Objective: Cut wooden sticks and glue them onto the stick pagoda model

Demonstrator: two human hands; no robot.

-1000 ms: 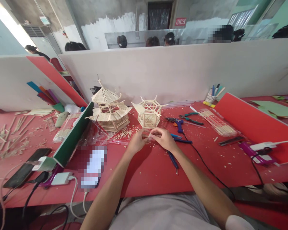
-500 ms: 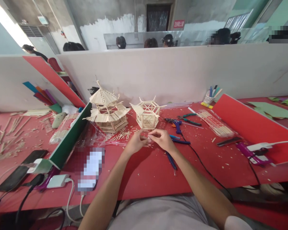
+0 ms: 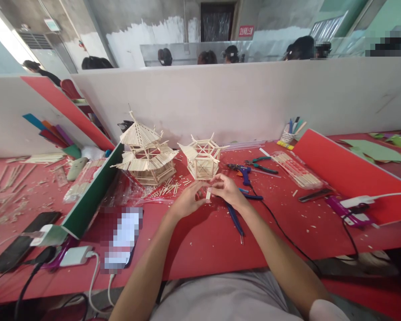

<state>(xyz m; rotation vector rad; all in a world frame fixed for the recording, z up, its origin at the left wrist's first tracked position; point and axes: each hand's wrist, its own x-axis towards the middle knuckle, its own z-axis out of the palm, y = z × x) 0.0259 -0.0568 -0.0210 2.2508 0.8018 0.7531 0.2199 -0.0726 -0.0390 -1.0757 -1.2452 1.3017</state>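
My left hand (image 3: 188, 200) and my right hand (image 3: 227, 191) meet over the red table. Between their fingertips is a small pale piece of short wooden sticks (image 3: 208, 195). The right fingers pinch its upper part; the left thumb and fingers close on its lower edge. Just beyond the hands stands a six-sided stick frame (image 3: 203, 160), with one roof panel attached at its left. Left of that is a two-tiered stick pavilion (image 3: 147, 156) with slatted roofs. Loose cut sticks (image 3: 167, 189) lie in front of the pavilion.
Blue-handled pliers (image 3: 234, 219), a blue glue gun (image 3: 243, 173) and green-handled cutters (image 3: 262, 165) lie near my right hand. A packet of sticks (image 3: 297, 170) is farther right. A phone (image 3: 124, 236) lies at left, beside a green divider (image 3: 90, 196).
My right fingers have lifted slightly and spread, so the small stick piece now shows more plainly between the hands. The view has shifted slightly.
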